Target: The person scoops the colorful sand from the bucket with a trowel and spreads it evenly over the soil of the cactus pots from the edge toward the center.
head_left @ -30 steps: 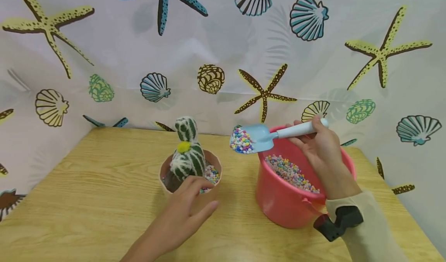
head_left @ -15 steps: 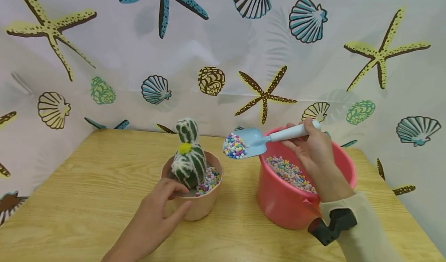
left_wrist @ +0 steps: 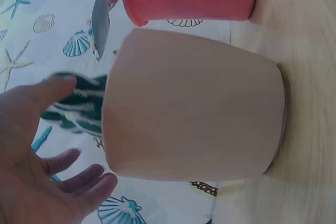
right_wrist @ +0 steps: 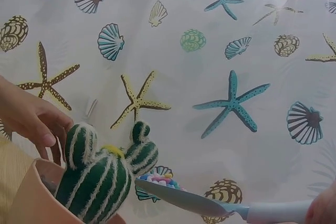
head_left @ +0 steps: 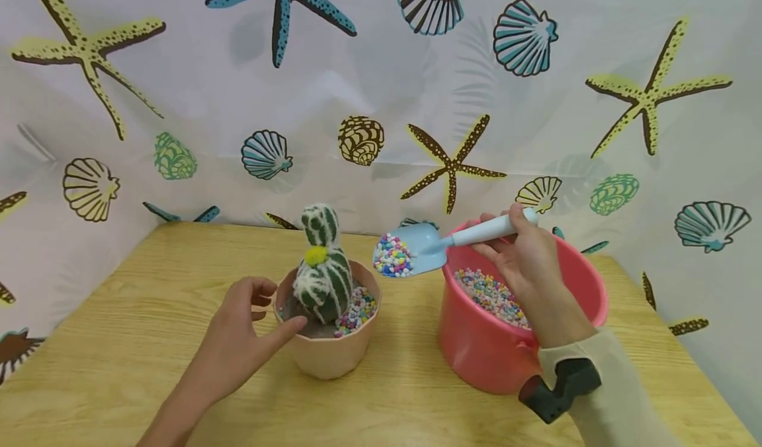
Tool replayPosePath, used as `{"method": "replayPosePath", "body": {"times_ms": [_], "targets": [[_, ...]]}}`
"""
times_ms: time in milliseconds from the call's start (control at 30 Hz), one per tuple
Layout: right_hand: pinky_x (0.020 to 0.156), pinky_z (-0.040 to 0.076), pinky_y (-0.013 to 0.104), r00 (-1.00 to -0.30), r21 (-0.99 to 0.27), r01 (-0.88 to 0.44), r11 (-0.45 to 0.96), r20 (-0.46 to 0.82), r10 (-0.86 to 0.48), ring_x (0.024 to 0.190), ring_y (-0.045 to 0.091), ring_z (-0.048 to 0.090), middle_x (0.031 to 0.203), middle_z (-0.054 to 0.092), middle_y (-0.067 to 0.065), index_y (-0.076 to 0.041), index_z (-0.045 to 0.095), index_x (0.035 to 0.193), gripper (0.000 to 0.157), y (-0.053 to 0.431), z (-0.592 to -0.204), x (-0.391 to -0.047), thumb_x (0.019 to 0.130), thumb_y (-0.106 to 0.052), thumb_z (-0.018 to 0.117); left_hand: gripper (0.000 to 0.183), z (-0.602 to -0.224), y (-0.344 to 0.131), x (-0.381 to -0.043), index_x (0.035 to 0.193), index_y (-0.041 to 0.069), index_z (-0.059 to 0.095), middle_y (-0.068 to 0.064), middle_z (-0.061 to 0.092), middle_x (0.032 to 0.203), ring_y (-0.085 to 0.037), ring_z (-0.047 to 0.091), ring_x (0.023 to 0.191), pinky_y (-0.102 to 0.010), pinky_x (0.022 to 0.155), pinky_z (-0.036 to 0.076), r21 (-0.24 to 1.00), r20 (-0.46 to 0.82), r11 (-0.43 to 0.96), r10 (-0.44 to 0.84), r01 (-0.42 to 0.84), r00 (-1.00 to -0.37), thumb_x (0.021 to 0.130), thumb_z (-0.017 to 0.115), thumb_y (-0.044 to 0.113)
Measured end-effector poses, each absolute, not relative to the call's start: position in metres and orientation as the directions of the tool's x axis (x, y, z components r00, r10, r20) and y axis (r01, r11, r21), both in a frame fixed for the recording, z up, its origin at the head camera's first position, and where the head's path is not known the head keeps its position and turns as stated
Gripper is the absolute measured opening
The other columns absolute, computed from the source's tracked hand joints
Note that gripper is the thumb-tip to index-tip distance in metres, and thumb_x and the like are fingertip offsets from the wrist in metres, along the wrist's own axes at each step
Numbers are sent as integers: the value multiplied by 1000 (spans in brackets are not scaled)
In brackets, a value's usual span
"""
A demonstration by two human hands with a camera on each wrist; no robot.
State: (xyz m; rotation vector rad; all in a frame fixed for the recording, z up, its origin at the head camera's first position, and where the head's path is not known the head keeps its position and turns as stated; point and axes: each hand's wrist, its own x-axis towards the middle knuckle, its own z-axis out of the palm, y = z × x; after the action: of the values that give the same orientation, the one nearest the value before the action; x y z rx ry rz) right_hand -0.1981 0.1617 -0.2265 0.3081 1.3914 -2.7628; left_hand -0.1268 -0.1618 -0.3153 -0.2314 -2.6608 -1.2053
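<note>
My right hand [head_left: 534, 268] grips the pale handle of a light blue toy shovel [head_left: 425, 239]. Multicoloured pebbles [head_left: 391, 256] lie heaped on its blade, which hangs between the pot and the bucket. To the left stands a peach plant pot [head_left: 335, 356] bearing a green and white fuzzy cactus [head_left: 324, 285] with a yellow flower. Similar pebbles [head_left: 357, 311] fill part of the pot's right side; grey material shows elsewhere. At the pot's left rim, my left hand [head_left: 241, 341] spreads its thumb and loosely bent fingers, holding nothing. Whether it touches the rim I cannot tell.
A red bucket [head_left: 481, 361] with many pebbles [head_left: 489, 295] inside stands on the right, partly beneath my right hand. Everything rests on a wooden table [head_left: 149, 321]. A white cloth [head_left: 381, 70] printed with shells and starfish hangs behind.
My left hand has shifted left, from the pot's front to its left rim. The shovel with its pebbles has moved left and slightly down, towards the pot.
</note>
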Motion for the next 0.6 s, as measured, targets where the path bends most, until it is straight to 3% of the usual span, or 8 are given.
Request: {"method": "replayPosePath", "body": {"times_ms": [167, 400, 600], "targets": [[105, 39, 43, -981, -809, 130, -573, -189, 45, 114, 25, 50, 113, 48, 9, -14, 41, 108, 19, 158, -230, -198, 102, -31, 36, 79, -322, -169, -142, 141, -1, 28, -23, 34, 141, -40, 40, 125, -55, 99, 42, 761, 216, 593, 148, 261, -965, 86, 71, 35], [102, 42, 44, -985, -837, 127, -532, -171, 35, 116, 28, 51, 100, 56, 7, -11, 42, 105, 22, 156, -236, -198, 102, -32, 37, 98, -333, -177, -158, 151, 3, 14, -25, 21, 152, -46, 30, 135, -61, 102, 35, 750, 174, 577, 301, 324, -938, 81, 75, 35], [102, 42, 45, -985, -849, 125, -513, -168, 38, 118, 29, 49, 107, 52, 8, -11, 40, 108, 20, 156, -238, -199, 102, -30, 36, 110, -340, -180, -171, 152, -1, 4, -27, 16, 155, -45, 26, 139, -57, 107, 31, 737, 158, 561, 398, 376, -904, 79, 78, 34]]}}
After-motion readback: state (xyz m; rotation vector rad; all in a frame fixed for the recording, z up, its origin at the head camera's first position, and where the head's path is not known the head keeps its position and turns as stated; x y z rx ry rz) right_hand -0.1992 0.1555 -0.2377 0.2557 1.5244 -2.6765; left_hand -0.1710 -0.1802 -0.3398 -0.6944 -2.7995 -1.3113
